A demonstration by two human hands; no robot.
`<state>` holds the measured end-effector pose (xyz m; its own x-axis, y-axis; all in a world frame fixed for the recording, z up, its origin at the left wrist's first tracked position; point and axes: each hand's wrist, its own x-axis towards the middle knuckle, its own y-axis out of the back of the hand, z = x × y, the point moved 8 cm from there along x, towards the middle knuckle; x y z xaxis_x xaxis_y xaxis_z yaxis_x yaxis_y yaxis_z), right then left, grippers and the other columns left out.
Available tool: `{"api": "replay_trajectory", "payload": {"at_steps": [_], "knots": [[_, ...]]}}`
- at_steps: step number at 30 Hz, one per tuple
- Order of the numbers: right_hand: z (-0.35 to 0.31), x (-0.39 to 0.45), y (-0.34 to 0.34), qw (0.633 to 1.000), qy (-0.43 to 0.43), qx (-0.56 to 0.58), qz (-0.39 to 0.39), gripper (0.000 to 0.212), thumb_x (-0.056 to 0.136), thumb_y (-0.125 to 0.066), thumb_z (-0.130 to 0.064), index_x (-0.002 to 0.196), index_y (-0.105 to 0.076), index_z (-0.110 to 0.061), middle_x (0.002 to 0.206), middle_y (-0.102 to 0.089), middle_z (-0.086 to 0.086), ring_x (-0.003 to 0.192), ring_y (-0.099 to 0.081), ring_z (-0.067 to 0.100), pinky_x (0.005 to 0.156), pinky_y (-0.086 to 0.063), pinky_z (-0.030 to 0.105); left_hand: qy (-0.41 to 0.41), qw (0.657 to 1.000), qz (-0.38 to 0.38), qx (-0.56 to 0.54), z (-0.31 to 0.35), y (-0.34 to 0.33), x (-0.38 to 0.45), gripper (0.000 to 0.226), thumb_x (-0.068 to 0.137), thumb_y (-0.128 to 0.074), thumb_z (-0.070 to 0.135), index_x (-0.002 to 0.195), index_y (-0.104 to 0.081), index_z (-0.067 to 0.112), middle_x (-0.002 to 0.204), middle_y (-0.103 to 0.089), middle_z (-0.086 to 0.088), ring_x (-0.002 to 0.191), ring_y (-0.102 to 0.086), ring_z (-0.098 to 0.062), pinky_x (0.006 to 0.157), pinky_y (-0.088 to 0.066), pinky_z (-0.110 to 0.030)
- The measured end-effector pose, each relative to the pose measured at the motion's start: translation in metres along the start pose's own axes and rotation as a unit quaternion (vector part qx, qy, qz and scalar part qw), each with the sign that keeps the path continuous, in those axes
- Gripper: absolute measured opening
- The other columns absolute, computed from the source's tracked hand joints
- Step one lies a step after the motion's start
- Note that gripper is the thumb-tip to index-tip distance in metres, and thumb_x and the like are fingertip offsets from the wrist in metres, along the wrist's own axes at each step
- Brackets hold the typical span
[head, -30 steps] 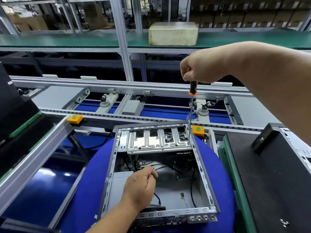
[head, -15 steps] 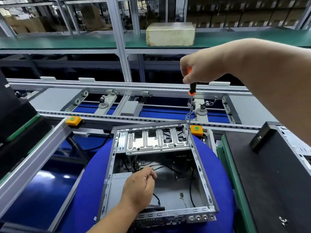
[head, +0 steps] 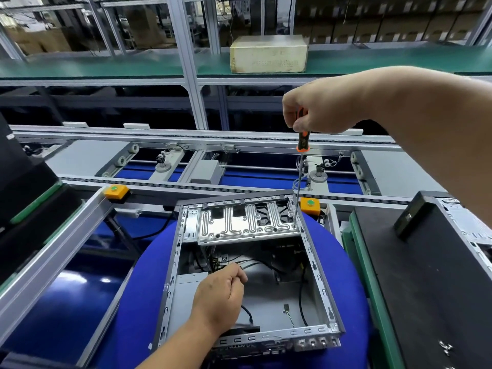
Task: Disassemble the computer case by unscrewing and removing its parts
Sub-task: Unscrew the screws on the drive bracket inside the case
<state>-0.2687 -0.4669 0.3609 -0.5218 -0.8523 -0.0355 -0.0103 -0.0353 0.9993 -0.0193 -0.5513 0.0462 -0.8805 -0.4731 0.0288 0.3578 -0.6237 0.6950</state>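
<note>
Right hand (head: 322, 107) grips a screwdriver (head: 302, 145) on the stiff, likely sharp-edged metal bracket (head: 239, 222); left hand (head: 221, 296) pinches a limp cable (head: 247, 314).

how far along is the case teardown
Done: the case is open on top, its main bay bare but for loose cables.
In hand: the right hand holds a screwdriver upright, tip at the right corner of the metal bracket; the left hand rests inside.
Left: the bracket, cables and frame are still in place.
</note>
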Motion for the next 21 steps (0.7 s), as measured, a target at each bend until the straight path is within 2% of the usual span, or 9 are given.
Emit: {"api": "replay_trajectory", "payload": {"at_steps": [4,8,10,12,14,18,21], "knots": [[-0.004,-0.007,-0.001,0.998,0.002,0.051,-0.025,0.025,0.092,-0.068,-0.023,0.095,-0.060,-0.047,0.092,-0.063,-0.012,0.078,-0.062,0.015,0.061,-0.046,0.035,0.001,1.000,0.005,-0.001,0.000,0.000,0.000,0.024,0.091,-0.041,0.024,0.084,-0.060,0.036,0.062,-0.059,0.014,0.058,-0.052,-0.011,0.054,-0.037,-0.028],[-0.006,-0.011,-0.003,0.998,-0.001,0.062,-0.015,0.027,0.091,-0.066,-0.018,0.098,-0.060,-0.043,0.088,-0.065,-0.008,0.073,-0.061,0.017,0.058,-0.042,0.034,0.000,1.000,0.007,-0.002,0.000,-0.001,0.000,0.024,0.091,-0.040,0.026,0.084,-0.060,0.037,0.061,-0.059,0.014,0.056,-0.051,-0.011,0.054,-0.036,-0.029],[-0.006,-0.011,-0.003,0.999,-0.015,0.046,-0.009,0.019,0.092,-0.065,-0.024,0.099,-0.058,-0.040,0.089,-0.064,-0.005,0.075,-0.060,0.018,0.060,-0.043,0.035,-0.002,1.000,0.007,0.000,0.000,-0.001,0.000,0.024,0.091,-0.041,0.024,0.084,-0.060,0.037,0.061,-0.059,0.014,0.056,-0.051,-0.011,0.053,-0.038,-0.029],[-0.003,-0.009,-0.003,0.999,-0.032,-0.008,-0.003,0.010,0.095,-0.062,-0.042,0.100,-0.055,-0.036,0.092,-0.062,-0.005,0.080,-0.058,0.018,0.065,-0.044,0.038,-0.002,1.000,0.005,-0.001,0.000,-0.001,0.000,0.024,0.091,-0.042,0.023,0.084,-0.060,0.036,0.061,-0.059,0.014,0.056,-0.050,-0.011,0.053,-0.039,-0.030],[-0.001,-0.007,-0.004,0.997,-0.039,-0.067,0.011,0.023,0.097,-0.054,-0.055,0.100,-0.053,-0.033,0.091,-0.059,-0.006,0.081,-0.057,0.019,0.064,-0.041,0.038,-0.001,1.000,0.006,-0.002,0.000,-0.001,0.000,0.023,0.091,-0.041,0.024,0.084,-0.060,0.037,0.061,-0.059,0.014,0.056,-0.050,-0.011,0.053,-0.038,-0.029],[0.002,-0.012,-0.001,0.995,-0.034,-0.074,0.061,0.019,0.098,-0.055,-0.051,0.097,-0.054,-0.032,0.089,-0.058,-0.009,0.078,-0.054,0.017,0.062,-0.040,0.036,-0.001,1.000,0.006,0.002,0.001,0.000,-0.001,0.023,0.090,-0.040,0.026,0.083,-0.059,0.037,0.063,-0.060,0.014,0.057,-0.051,-0.012,0.054,-0.037,-0.027],[0.006,-0.020,0.001,0.995,-0.039,-0.065,0.070,0.017,0.097,-0.056,-0.049,0.092,-0.053,-0.033,0.087,-0.057,-0.009,0.075,-0.051,0.013,0.058,-0.037,0.033,-0.002,1.000,0.004,0.004,0.002,0.000,-0.001,0.023,0.090,-0.041,0.026,0.084,-0.059,0.036,0.065,-0.061,0.012,0.059,-0.053,-0.012,0.054,-0.038,-0.027]]}}
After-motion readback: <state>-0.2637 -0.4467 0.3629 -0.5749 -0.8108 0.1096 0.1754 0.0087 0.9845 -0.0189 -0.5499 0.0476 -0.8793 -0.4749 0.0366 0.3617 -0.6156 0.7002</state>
